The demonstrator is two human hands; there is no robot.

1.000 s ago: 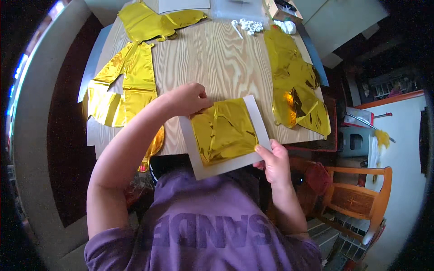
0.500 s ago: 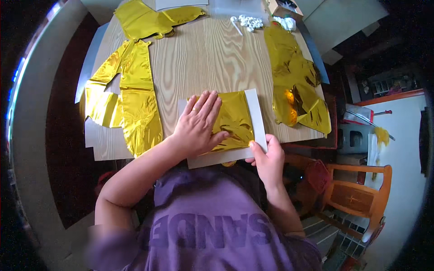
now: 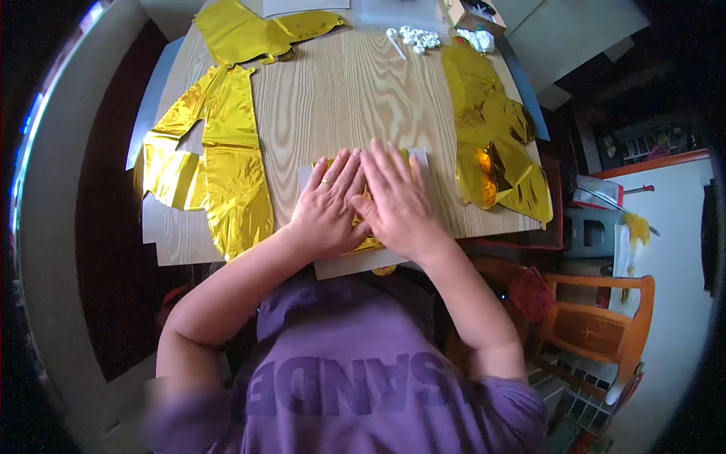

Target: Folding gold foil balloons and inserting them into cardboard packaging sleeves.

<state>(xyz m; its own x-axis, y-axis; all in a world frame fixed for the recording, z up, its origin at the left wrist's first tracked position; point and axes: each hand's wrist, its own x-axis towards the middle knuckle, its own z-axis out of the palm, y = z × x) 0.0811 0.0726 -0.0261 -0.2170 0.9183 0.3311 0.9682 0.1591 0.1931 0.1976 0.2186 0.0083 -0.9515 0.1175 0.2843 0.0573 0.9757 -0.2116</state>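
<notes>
To the left of the card lies the left foil [image 3: 231, 144], gold and shiny, with its long way running from the far side down toward the person. Past the card and to its left is the far foil [image 3: 242, 34], gold too, with one arm that points right. A white sheet [image 3: 306, 7] sits beyond the card.

The left hand [image 3: 327, 216] is flat, palm down, on the left part of the card. Its fingers are straight, with small gaps, and they point away from the person. It wears a ring [image 3: 325, 181].

The card [image 3: 352, 267] is white and lies at the near edge of the table [image 3: 340, 91], turned a little, so its near side slants up to the right. On it is the middle foil [image 3: 370, 244], gold, mostly hidden by the hands, so I cannot tell its long way.

The right hand [image 3: 397, 204] is flat too, pressed on the right part, fingers a bit spread and pointing away. The two hands are side by side, meeting near the thumbs, and neither grips anything.

Beyond the card, to the right, are a white stick [image 3: 396, 45], white bits [image 3: 418, 38] and a box [image 3: 484, 21]. Right of the card lies the right foil [image 3: 491, 129], its long way running toward the person.
</notes>
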